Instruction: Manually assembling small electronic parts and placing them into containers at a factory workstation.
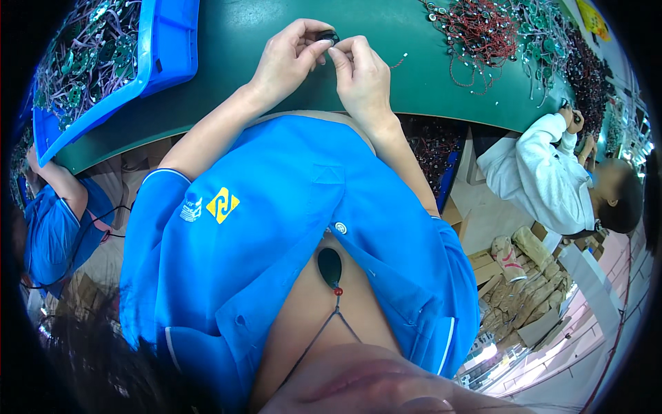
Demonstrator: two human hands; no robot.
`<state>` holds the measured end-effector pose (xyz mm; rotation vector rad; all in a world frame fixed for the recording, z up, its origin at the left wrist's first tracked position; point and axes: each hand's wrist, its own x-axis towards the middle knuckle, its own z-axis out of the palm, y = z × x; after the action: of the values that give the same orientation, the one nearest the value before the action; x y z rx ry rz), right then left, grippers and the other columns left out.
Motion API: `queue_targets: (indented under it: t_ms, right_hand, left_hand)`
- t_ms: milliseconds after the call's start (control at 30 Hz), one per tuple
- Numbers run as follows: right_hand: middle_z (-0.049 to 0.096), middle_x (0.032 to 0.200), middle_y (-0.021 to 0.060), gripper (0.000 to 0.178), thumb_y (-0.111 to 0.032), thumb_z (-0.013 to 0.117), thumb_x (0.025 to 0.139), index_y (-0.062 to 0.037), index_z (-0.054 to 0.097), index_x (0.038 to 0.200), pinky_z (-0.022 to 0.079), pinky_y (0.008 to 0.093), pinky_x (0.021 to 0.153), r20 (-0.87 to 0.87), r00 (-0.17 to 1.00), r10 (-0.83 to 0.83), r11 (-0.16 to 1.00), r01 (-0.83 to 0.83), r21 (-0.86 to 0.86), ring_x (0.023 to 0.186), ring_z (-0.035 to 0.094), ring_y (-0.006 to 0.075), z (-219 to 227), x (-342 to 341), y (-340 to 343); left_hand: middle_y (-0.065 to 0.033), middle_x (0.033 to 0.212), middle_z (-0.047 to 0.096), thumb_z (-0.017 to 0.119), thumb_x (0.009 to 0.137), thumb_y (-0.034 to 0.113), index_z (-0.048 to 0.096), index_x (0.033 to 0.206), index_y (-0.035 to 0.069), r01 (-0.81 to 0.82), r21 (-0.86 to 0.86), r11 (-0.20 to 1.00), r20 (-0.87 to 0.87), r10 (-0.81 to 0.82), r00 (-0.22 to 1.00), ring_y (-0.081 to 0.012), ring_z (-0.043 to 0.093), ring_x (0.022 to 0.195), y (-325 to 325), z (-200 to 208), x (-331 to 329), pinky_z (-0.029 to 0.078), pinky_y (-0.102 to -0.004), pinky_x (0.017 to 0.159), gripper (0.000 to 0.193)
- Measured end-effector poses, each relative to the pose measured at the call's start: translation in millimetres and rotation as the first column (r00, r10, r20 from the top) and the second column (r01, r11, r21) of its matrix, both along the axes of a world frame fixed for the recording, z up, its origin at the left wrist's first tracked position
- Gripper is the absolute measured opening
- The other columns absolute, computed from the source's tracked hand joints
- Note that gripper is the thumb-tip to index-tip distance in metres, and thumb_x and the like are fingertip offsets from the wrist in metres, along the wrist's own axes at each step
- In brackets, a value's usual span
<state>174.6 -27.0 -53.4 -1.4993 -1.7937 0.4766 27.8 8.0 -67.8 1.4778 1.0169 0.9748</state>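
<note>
A worker in a blue short-sleeved jacket (276, 228) bends over a green work table (407, 76), both hands meeting at a single small black round part (329, 36). The left hand (289, 58) has its thumb and forefinger closed on the part from one side; the right hand (362, 72) presses its fingertips together against the part's other side, the remaining fingers curled in. The part is held just above the table, near the middle of the upper edge of the view, between the two hands. A thin red wire (398, 62) lies on the green surface just beside the right hand (whether it joins the part cannot be told).

One blue plastic bin (162, 48) stands on the table to the left, filled with a tangle of green circuit boards and purple-white wires (86, 58). To the right, a loose heap of red-wired parts (483, 31) spreads across the table, too many to count. Two other people are at work nearby: one in a white sweater (545, 172) on the right, hands raised to the table's edge, and one in a blue top (58, 221) on the left. Several wrapped bundles (524, 262) lie stacked on the floor below the person in white.
</note>
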Motion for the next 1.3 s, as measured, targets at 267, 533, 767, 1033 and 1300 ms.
queue_targets:
  t_ms: [267, 533, 767, 1033, 1300]
  right_hand:
    - [0.055, 0.073, 0.0013, 0.005, 0.001, 0.058, 0.086, -0.0034, 0.056, 0.089, 0.038, 0.0236, 0.051, -0.203, 0.978, 0.053, 0.998, -0.049, 0.027, 0.057, 0.046, 0.0094, -4.9, 4.0, 1.4]
    - [0.052, 0.07, -0.0022, 0.005, 0.002, 0.057, 0.087, -0.0031, 0.055, 0.087, 0.033, 0.019, 0.049, -0.456, 0.889, 0.039, 0.965, -0.151, -0.213, 0.054, 0.039, 0.0045, 3.0, 5.3, -4.9]
    - [0.049, 0.066, -0.0039, 0.005, 0.001, 0.056, 0.086, -0.0031, 0.054, 0.085, 0.028, 0.0162, 0.045, -0.468, 0.884, 0.006, 0.961, -0.135, -0.243, 0.051, 0.034, 0.0012, 0.8, 6.4, -7.3]
    - [0.049, 0.066, -0.0036, 0.005, 0.0, 0.057, 0.087, -0.0032, 0.053, 0.088, 0.028, 0.0154, 0.045, -0.467, 0.883, 0.049, 0.974, -0.146, -0.174, 0.051, 0.036, 0.0011, 3.6, 2.1, -13.0]
    - [0.051, 0.067, -0.0025, 0.006, -0.001, 0.059, 0.088, -0.0026, 0.054, 0.09, 0.03, 0.0152, 0.046, -0.432, 0.902, -0.008, 0.971, -0.096, -0.217, 0.053, 0.038, 0.0017, -4.5, -0.3, -6.8]
  left_hand:
    - [-0.0085, 0.089, 0.065, 0.056, 0.092, 0.007, 0.062, 0.11, -0.001, 0.098, -0.055, 0.994, 0.08, -0.094, 0.992, -0.0113, 0.059, 0.067, 7.4, 6.8, -7.1, 0.051, -0.0208, 0.062, 0.02]
    - [-0.009, 0.083, 0.065, 0.052, 0.096, 0.014, 0.064, 0.107, -0.002, 0.122, -0.299, 0.946, 0.169, -0.074, 0.983, -0.0104, 0.059, 0.067, 4.0, 10.5, -10.4, 0.05, -0.0204, 0.061, 0.023]
    - [-0.0071, 0.075, 0.064, 0.049, 0.098, 0.016, 0.065, 0.106, -0.002, 0.138, -0.454, 0.88, 0.266, -0.014, 0.964, -0.0095, 0.059, 0.066, 3.4, 11.4, -4.4, 0.048, -0.0201, 0.059, 0.025]
    - [-0.0068, 0.077, 0.064, 0.05, 0.097, 0.016, 0.065, 0.106, -0.001, -0.005, -0.278, 0.961, 0.029, 0.013, 0.999, -0.0097, 0.059, 0.064, 7.8, 7.4, -6.5, 0.048, -0.0203, 0.061, 0.024]
    - [-0.0064, 0.086, 0.065, 0.051, 0.097, 0.016, 0.064, 0.109, 0.0, 0.011, -0.224, 0.974, -0.006, -0.013, 1.0, -0.0108, 0.059, 0.07, 0.7, 11.3, -5.2, 0.05, -0.0204, 0.066, 0.024]
